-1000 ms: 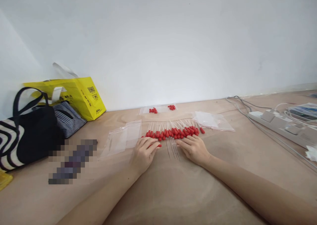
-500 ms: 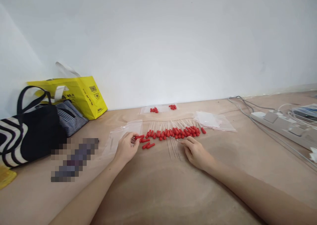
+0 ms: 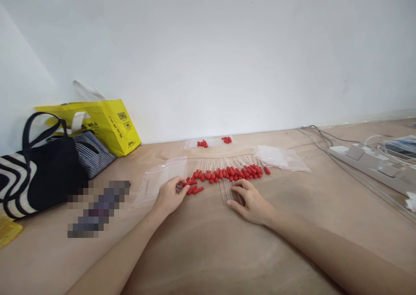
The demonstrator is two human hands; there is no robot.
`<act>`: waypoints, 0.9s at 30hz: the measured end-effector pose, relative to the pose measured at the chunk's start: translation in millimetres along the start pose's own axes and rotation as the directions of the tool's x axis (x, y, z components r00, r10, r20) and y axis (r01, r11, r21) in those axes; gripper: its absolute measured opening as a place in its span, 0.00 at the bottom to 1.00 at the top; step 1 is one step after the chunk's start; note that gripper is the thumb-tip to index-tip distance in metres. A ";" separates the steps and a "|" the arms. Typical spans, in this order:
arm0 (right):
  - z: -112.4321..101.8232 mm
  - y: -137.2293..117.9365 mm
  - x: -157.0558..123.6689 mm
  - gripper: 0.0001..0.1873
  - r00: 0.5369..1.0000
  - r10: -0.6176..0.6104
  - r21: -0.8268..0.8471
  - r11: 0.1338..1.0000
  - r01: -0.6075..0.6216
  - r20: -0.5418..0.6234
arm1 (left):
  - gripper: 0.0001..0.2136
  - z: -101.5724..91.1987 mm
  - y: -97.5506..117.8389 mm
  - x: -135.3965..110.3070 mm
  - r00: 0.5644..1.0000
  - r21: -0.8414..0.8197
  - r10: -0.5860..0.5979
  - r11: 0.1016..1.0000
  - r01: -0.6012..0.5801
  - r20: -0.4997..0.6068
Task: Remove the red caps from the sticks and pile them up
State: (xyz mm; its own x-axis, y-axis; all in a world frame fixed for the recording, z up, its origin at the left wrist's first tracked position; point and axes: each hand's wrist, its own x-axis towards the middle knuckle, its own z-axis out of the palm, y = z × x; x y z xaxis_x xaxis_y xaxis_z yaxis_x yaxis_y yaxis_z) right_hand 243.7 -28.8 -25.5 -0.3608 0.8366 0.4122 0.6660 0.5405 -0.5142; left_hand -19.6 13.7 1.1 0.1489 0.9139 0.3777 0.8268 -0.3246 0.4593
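Observation:
My left hand (image 3: 169,194) is curled, thumb and fingers closed around the end of a red rubber dropper bulb, mostly hidden by the fingertips. Close beside it lie several loose red bulbs (image 3: 197,190). My right hand (image 3: 252,202) reaches over several bare glass dropper tubes (image 3: 224,192), thumb and forefinger apart; some tubes run beneath its fingers. Just beyond both hands is a row of droppers with red bulbs (image 3: 227,173) fitted, bulbs towards me and clear tubes pointing away.
Flat clear plastic bags lie left (image 3: 156,176) and right (image 3: 276,158) of the row. Another bag (image 3: 212,142) with red bulbs is by the wall. Bags, including a yellow one (image 3: 113,126), stand left. A power strip (image 3: 373,163) with cables lies right.
My left hand has drawn slightly towards me, and its bulb is less visible. My right thumb has spread away from the forefinger, down over the glass tubes.

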 end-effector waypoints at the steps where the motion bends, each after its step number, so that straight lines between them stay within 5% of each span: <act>1: -0.6 -0.1 -0.3 0.18 1.000 -0.003 -0.001 1.000 0.003 0.003 | 0.09 0.2 -0.4 0.1 1.000 0.002 0.004 1.000 -0.004 -0.009; 7: -4.2 4.0 -0.9 0.16 0.999 -0.016 -0.006 1.000 0.016 -0.039 | 0.12 -2.1 0.0 1.3 1.000 0.032 -0.011 0.999 0.011 -0.020; 13: -11.4 17.1 2.6 0.12 0.989 -0.020 -0.095 0.995 0.006 -0.149 | 0.12 0.1 7.1 19.8 0.999 0.258 -0.026 0.966 0.036 -0.042; 27: -24.9 25.0 6.9 0.18 0.990 0.023 -0.270 0.961 -0.060 -0.139 | 0.15 20.1 35.8 57.3 0.980 0.529 -0.192 0.838 0.134 0.055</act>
State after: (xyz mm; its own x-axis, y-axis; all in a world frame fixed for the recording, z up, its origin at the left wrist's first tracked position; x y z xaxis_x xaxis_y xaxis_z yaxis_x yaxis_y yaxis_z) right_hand 274.1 -11.7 -16.9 -0.2508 0.8284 0.5009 0.8383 0.4446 -0.3156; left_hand 29.4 59.3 23.0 0.0174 0.9712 0.2377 0.9997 -0.0204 0.0100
